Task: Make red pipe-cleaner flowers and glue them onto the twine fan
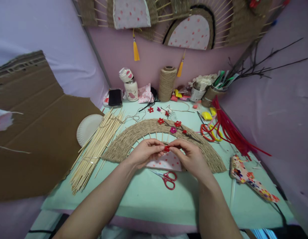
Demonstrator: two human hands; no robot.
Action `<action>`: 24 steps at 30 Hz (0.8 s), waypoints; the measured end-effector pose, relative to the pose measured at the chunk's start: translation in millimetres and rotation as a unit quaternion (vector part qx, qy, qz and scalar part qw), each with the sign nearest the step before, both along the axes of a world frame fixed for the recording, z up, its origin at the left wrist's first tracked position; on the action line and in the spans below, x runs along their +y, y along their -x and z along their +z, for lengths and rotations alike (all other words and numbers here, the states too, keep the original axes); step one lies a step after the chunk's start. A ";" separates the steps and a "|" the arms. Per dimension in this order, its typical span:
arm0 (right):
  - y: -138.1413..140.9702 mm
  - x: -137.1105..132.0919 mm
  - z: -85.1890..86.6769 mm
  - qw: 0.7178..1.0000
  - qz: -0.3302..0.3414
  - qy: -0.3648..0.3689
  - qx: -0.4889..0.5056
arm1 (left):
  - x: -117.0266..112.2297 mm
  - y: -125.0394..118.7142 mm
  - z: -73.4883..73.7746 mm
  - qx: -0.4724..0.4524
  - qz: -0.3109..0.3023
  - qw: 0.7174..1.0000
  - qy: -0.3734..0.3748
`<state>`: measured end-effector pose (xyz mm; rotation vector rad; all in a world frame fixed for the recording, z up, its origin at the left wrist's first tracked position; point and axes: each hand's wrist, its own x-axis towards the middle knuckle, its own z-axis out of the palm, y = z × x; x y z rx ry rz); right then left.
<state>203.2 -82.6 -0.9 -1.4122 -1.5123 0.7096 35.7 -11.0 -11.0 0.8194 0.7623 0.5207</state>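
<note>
Between the fingertips of both hands is a small red flower (166,149), partly hidden by the fingers. My left hand (149,152) pinches it from the left, and my right hand (190,156) grips its right side. Both hands hover over a fan-shaped woven twine piece (124,142) with a dotted white fabric centre (166,163). A dark twig (193,136) with red flowers and a magenta flower (173,130) lies across the upper right of the woven band. Just below the fan rest small red-handled scissors (168,181).
A bundle of thin sticks (91,156) and a white paper plate (87,129) lie left, beside brown cardboard (31,139). A twine spool (167,83) stands at the back. To the right are red pipe cleaners (226,129), larger scissors (207,132) and a flower-patterned glue gun (252,179).
</note>
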 end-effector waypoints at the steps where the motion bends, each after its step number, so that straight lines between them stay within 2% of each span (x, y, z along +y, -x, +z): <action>1: 0.4 0.1 0.0 1.000 0.000 -0.010 -0.017 | -0.3 -0.6 0.0 0.007 0.003 1.000 -0.007; 8: 2.6 1.3 -2.9 0.986 -0.021 -0.023 -0.166 | -3.7 -4.5 -4.4 0.065 0.018 0.996 -0.055; 14: 12.4 0.2 -11.1 0.958 -0.082 -0.008 -0.275 | -6.1 -7.6 -7.2 0.102 0.039 0.986 -0.124; 16: 15.7 -0.2 -10.7 0.964 -0.091 -0.014 -0.251 | -5.3 -7.6 -7.4 0.103 0.057 0.985 -0.129; 20: 17.4 0.5 -7.2 0.990 -0.082 -0.019 -0.117 | -2.9 -7.3 -8.9 0.095 0.094 0.979 -0.152; 24: 19.9 2.5 -8.3 0.993 -0.106 -0.017 -0.047 | -4.1 -8.3 -10.9 0.074 0.137 0.973 -0.172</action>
